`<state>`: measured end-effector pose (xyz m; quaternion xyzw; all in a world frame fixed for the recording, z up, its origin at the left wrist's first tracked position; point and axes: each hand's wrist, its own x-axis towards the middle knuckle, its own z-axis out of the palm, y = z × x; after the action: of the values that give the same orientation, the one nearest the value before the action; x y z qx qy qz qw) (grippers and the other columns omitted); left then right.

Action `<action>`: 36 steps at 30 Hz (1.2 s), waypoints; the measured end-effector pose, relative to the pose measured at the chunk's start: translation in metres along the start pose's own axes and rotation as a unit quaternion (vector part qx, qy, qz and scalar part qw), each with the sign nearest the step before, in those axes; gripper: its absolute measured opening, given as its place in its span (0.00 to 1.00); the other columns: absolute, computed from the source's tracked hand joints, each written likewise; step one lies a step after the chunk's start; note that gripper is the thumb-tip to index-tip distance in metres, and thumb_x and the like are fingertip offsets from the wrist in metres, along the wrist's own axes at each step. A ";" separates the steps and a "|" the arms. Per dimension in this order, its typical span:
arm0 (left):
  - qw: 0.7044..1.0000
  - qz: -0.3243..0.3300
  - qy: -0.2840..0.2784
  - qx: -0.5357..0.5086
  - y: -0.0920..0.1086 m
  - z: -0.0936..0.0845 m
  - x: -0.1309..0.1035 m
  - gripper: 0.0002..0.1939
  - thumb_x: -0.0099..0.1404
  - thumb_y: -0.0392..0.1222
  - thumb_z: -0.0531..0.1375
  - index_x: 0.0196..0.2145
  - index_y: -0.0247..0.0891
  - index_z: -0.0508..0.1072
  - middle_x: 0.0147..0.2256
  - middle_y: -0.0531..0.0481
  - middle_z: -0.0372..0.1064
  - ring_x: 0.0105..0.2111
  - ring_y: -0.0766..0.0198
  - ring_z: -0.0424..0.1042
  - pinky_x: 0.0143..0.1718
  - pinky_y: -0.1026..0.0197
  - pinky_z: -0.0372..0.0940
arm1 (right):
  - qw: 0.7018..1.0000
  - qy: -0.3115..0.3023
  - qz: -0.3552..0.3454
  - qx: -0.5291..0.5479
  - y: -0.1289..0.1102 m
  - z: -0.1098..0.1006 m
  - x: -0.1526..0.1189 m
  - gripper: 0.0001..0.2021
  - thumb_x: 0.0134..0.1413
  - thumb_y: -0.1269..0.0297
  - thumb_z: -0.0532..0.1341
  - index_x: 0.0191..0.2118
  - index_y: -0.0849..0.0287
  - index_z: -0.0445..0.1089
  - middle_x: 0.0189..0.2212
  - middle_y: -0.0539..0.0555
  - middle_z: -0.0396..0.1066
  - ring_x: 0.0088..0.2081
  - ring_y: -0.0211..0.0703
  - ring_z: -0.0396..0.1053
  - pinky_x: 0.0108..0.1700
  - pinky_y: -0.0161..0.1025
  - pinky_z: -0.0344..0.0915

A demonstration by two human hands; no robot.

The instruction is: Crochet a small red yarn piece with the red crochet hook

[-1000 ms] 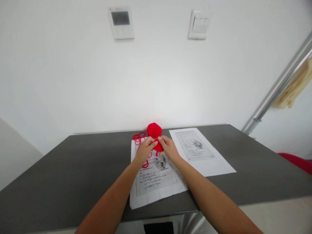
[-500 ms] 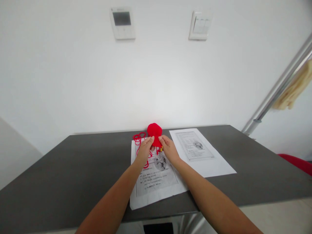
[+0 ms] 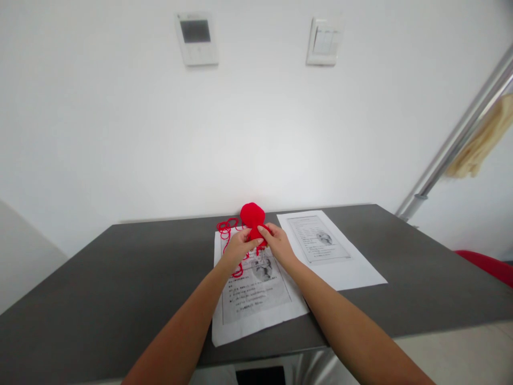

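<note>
My left hand (image 3: 237, 248) and my right hand (image 3: 278, 244) meet over the near part of a printed sheet. Between their thumbs and fingers they pinch a small red crochet piece (image 3: 255, 234), its shape partly covered by the fingers. Just behind it is a round red ball of yarn (image 3: 252, 213), close to the wall. Loose red yarn (image 3: 225, 229) lies in loops left of the ball. More of the strand runs down beside my left hand onto the printed sheet (image 3: 256, 305). A short red end hangs below the piece.
A second printed sheet (image 3: 340, 256) lies to the right on the dark grey table (image 3: 132, 289). The white wall behind carries a panel with a screen (image 3: 197, 40) and a switch plate (image 3: 324, 41). On the right are a metal pole (image 3: 433, 182) and a red curved object (image 3: 487, 264).
Both hands have drawn closer together, and the thumbs now fold over the crochet piece, covering more of it. The yellow bit by my right fingers is now mostly hidden. The view has shifted slightly.
</note>
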<state>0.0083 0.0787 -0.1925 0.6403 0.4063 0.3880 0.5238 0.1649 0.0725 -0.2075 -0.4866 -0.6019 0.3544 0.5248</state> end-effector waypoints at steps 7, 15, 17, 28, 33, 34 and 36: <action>0.999 -0.005 0.013 0.040 0.000 -0.001 -0.002 0.16 0.72 0.47 0.63 0.53 0.36 0.74 0.49 0.44 0.75 0.43 0.57 0.77 0.44 0.50 0.76 | 0.999 0.011 0.040 0.003 0.005 0.000 0.001 0.16 0.68 0.57 0.64 0.56 0.59 0.71 0.53 0.58 0.74 0.49 0.50 0.76 0.50 0.51 0.77; 0.999 -0.013 0.028 0.033 0.002 0.002 -0.002 0.19 0.73 0.48 0.62 0.56 0.37 0.73 0.54 0.42 0.73 0.48 0.53 0.76 0.48 0.46 0.75 | 0.999 -0.001 0.041 0.028 0.002 -0.003 0.000 0.14 0.69 0.56 0.63 0.51 0.60 0.73 0.47 0.55 0.77 0.42 0.46 0.77 0.44 0.46 0.78; 0.999 -0.012 0.036 0.034 0.002 0.002 -0.001 0.19 0.73 0.48 0.63 0.56 0.37 0.73 0.54 0.42 0.73 0.49 0.53 0.76 0.49 0.46 0.75 | 0.999 -0.008 0.036 0.038 0.002 -0.003 0.000 0.14 0.70 0.55 0.62 0.48 0.61 0.74 0.42 0.53 0.77 0.37 0.42 0.77 0.39 0.42 0.77; 0.996 0.040 0.082 -0.003 0.005 -0.007 0.000 0.17 0.72 0.48 0.63 0.54 0.36 0.74 0.52 0.43 0.74 0.47 0.54 0.76 0.48 0.46 0.75 | 0.997 -0.044 -0.012 0.065 0.006 0.001 0.002 0.15 0.69 0.57 0.63 0.55 0.60 0.72 0.51 0.57 0.75 0.47 0.48 0.77 0.48 0.50 0.77; 0.992 0.072 0.083 -0.061 0.008 -0.001 -0.001 0.18 0.62 0.53 0.70 0.41 0.36 0.79 0.38 0.48 0.79 0.39 0.56 0.77 0.45 0.51 0.72 | 0.996 -0.046 -0.029 0.067 0.004 0.000 -0.001 0.16 0.68 0.57 0.64 0.56 0.59 0.72 0.53 0.57 0.74 0.49 0.50 0.76 0.50 0.51 0.76; 0.991 0.075 0.078 -0.073 0.009 0.000 -0.002 0.20 0.60 0.55 0.71 0.39 0.36 0.79 0.35 0.48 0.79 0.38 0.56 0.77 0.45 0.52 0.72 | 0.996 -0.045 -0.030 0.069 0.004 0.000 -0.001 0.16 0.68 0.57 0.64 0.55 0.59 0.72 0.53 0.57 0.74 0.49 0.50 0.76 0.50 0.51 0.77; 0.990 0.078 0.071 -0.089 0.010 0.002 -0.003 0.21 0.58 0.58 0.72 0.38 0.36 0.79 0.32 0.50 0.79 0.36 0.56 0.77 0.44 0.53 0.72 | 0.996 -0.044 -0.029 0.074 0.004 -0.002 -0.001 0.16 0.68 0.57 0.64 0.55 0.59 0.72 0.53 0.57 0.75 0.49 0.50 0.77 0.49 0.51 0.77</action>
<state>0.0098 0.0737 -0.1831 0.5920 0.3552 0.5067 0.5163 0.1681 0.0727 -0.2111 -0.4126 -0.6105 0.4032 0.5427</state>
